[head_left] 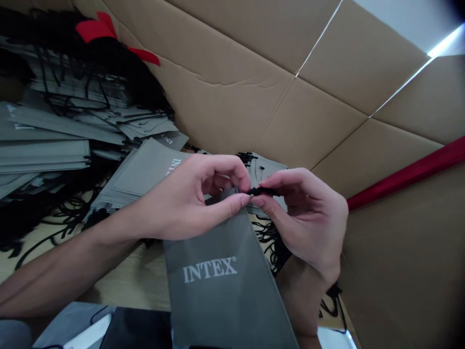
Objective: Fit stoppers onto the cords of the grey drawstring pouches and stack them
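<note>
Pinching the top edge of one grey pouch printed INTEX in white, left hand with thumb and forefinger pressed together on the fabric near its mouth, remaining fingers curled in behind. Meeting it from the other side, right hand with thumb and forefinger closed on a short black cord end just at the pouch's upper corner — fingertips of both hands almost touching. Hanging down toward the camera from that grip, the pouch, flat and slightly tilted, above a pale wooden table.

Lying beyond the hands, two loose heaps of the same grey pouches: one fanned pile just behind the left hand, with parts of two printed logos showing, and one larger stack further left, too many layers to count. Trailing between and below them, tangled black cords — number not countable. Sitting at the top left, one red piece on dark material. Closing in the back and right, brown cardboard walls in several panels, crossed by one red bar on the right
</note>
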{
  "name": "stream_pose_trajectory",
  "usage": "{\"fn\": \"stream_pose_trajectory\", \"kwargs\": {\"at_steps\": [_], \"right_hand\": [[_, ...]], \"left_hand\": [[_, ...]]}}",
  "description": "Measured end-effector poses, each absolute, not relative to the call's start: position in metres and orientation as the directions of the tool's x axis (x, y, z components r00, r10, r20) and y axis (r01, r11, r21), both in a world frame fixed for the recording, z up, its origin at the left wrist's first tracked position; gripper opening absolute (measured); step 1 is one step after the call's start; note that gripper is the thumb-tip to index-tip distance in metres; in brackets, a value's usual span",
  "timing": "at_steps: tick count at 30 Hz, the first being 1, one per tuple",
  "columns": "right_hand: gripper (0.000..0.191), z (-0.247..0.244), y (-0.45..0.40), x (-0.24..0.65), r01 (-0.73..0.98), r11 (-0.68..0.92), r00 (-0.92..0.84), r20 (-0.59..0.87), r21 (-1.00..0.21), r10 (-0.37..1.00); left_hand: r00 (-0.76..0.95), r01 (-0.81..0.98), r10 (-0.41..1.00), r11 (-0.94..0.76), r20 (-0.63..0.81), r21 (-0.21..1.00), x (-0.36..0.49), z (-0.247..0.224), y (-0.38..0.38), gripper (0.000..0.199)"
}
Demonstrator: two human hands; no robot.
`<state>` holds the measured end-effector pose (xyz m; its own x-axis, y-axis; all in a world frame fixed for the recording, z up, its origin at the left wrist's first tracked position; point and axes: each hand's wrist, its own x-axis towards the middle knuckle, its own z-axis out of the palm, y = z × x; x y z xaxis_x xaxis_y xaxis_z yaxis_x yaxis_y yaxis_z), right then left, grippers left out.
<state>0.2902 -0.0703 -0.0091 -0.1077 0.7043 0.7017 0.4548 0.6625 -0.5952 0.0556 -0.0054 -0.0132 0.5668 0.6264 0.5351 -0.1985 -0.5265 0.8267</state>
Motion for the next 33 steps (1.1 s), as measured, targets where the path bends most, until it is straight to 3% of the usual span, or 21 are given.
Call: {"fn": "stream_pose_trajectory", "kwargs": {"at_steps": [3,9,13,23,33], "right_hand": [[0.016,-0.01,-0.071,0.288,0.486,0.657,-0.122,0.7,-0.576,0.704],[0.029,-0.009,-0.074,0.275,0.508,0.708,-0.003,0.821,-0.49,0.571],[0.023,-0.007,-0.078,0.273,0.558,0.713,-0.103,0.817,-0.425,0.567],[0.03,-0.008,-0.081,0.275,0.566,0.698,-0.105,0.802,-0.439,0.589],[0.033,-0.009,-0.079,0.278,0.563,0.698,-0.125,0.789,-0.443,0.602]], "left_hand": [[0.486,-0.295,0.615,-0.553,0.621,0.779,0.059,-0.015,-0.008,0.012],[0.365,-0.265,0.664,-0.598,0.653,0.756,0.061,-0.018,-0.011,0.014],[0.326,-0.226,0.638,-0.663,0.697,0.713,0.06,-0.021,-0.012,0.011],[0.359,-0.171,0.574,-0.735,0.736,0.657,0.057,-0.021,-0.01,0.006],[0.383,-0.049,0.387,-0.898,0.838,0.437,0.045,-0.019,0.0,0.011]]}}
